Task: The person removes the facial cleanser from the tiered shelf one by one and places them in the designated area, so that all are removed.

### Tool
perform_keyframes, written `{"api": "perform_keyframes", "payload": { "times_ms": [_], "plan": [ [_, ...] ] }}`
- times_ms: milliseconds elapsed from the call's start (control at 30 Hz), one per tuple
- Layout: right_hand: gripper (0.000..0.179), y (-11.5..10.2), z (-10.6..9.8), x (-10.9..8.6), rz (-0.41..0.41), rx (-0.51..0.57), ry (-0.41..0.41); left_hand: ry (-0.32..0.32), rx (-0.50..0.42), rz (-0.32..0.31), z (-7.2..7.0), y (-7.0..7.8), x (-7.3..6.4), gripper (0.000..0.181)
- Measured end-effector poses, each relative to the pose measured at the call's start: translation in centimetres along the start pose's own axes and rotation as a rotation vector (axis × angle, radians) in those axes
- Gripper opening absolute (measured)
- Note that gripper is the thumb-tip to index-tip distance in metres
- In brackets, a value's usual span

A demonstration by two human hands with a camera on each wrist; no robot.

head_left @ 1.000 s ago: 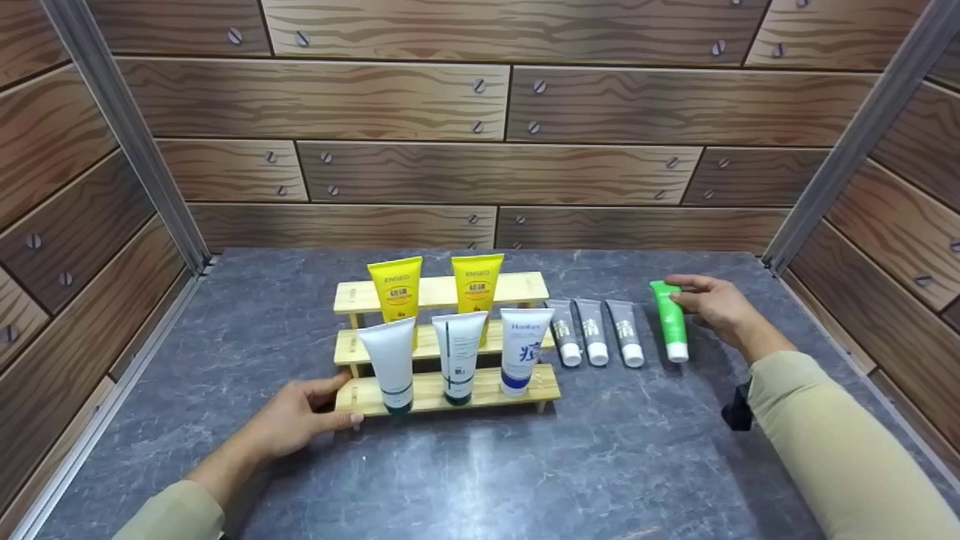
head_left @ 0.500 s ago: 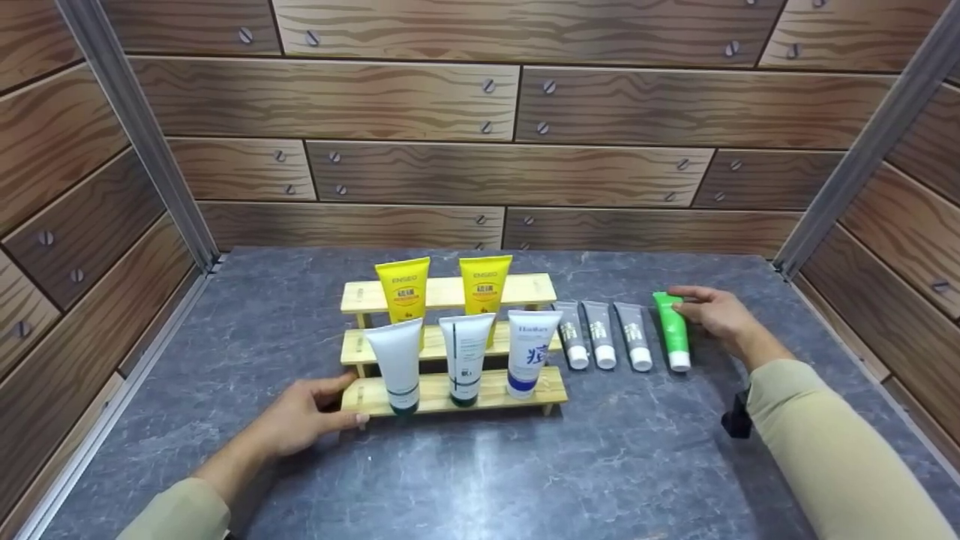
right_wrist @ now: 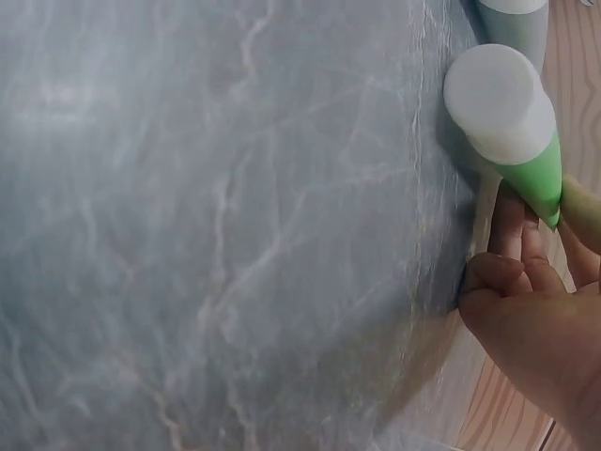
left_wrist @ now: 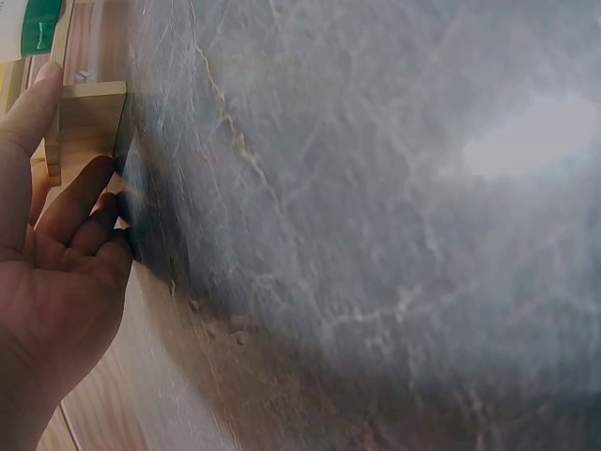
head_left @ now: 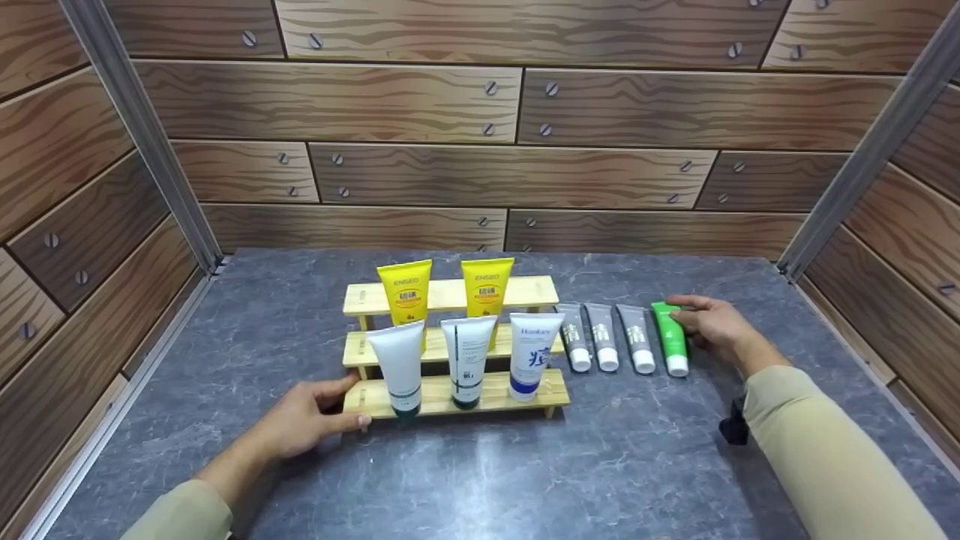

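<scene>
My left hand point(head_left: 300, 420) grips the left end of the lowest step of a three-step wooden rack point(head_left: 551, 384), its thumb at the front edge. Two yellow tubes point(head_left: 406, 289) and three white tubes point(head_left: 469, 345) stand cap-down on the rack, the white ones along the lowest step. On the right, my right hand point(head_left: 716, 324) pinches a green squeeze tube point(head_left: 671, 337) near its flat end, with the white cap toward me. The right wrist view shows that cap point(right_wrist: 493, 94) close up, with the fingers point(right_wrist: 508, 221) against the tube's green body.
Three grey tubes point(head_left: 636, 337) with white caps lie in a row between the rack and the green tube. The dark marbled tabletop point(head_left: 480, 480) is enclosed by wood-pattern walls point(head_left: 600, 105) at the back and sides.
The green tube, in my right hand, has come left and a little nearer me, now close beside the last grey tube. My left hand keeps its place on the rack; the head view has shifted slightly.
</scene>
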State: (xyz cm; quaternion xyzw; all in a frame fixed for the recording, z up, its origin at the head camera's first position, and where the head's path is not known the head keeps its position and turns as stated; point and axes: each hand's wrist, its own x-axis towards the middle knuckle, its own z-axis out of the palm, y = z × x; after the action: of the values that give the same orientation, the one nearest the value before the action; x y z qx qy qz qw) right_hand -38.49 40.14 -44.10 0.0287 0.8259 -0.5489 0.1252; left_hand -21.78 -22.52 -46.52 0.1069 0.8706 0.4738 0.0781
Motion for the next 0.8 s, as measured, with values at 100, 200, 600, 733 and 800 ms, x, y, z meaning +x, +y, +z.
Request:
{"api": "perform_keyframes", "payload": {
  "times_ms": [100, 200, 600, 733, 800],
  "plan": [
    [0.063, 0.08, 0.02, 0.1, 0.007, 0.012, -0.028, 0.008, -0.006, -0.023, 0.0, 0.0, 0.02, 0.079],
    [0.063, 0.28, 0.03, 0.25, 0.005, 0.003, -0.044, 0.015, -0.01, -0.032, 0.05, 0.0, 0.04, 0.079],
    [0.064, 0.79, 0.34, 0.32, 0.004, -0.08, -0.023, 0.012, -0.021, -0.015, 0.15, -0.31, 0.23, 0.079],
    [0.064, 0.48, 0.4, 0.18, 0.011, -0.088, -0.022, 0.006, -0.032, -0.009, 0.17, -0.27, 0.21, 0.079],
    [0.064, 0.31, 0.47, 0.15, 0.016, -0.083, -0.022, 0.003, -0.034, -0.005, 0.13, -0.23, 0.19, 0.079]
  ]
}}
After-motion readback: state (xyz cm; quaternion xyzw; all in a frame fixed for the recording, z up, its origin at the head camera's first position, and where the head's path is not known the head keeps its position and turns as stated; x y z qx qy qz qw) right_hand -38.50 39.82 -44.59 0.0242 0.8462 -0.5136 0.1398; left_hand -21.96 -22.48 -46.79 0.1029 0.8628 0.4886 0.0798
